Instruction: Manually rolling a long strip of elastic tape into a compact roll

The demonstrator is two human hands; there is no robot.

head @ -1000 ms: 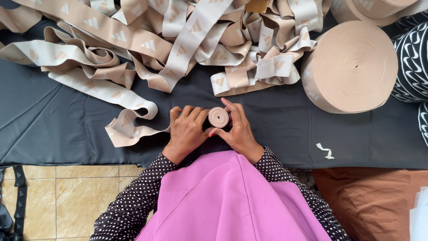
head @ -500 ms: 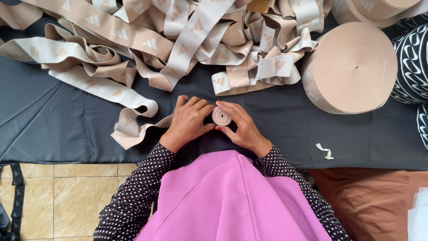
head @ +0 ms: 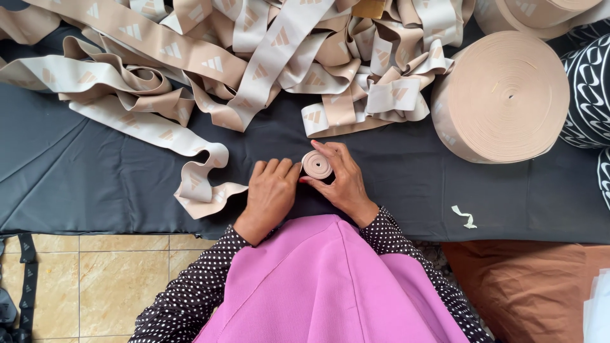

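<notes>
A: Nearest, magenta cloth over the lap, dotted sleeves either side. Just beyond, on the dark grey fabric sheet: small tight coil of beige elastic band, pinched by the right hand, fingers curled round its rim. Left hand flat, fingers pressed together, fingertips touching the coil.

B: Best kept snug and edges flush; feeding strap untwisted, light tension.

A: Count, going outward: one small coil, one loose tangled heap of printed beige band, two big beige rolls, one whole, one cut off at top.
</notes>
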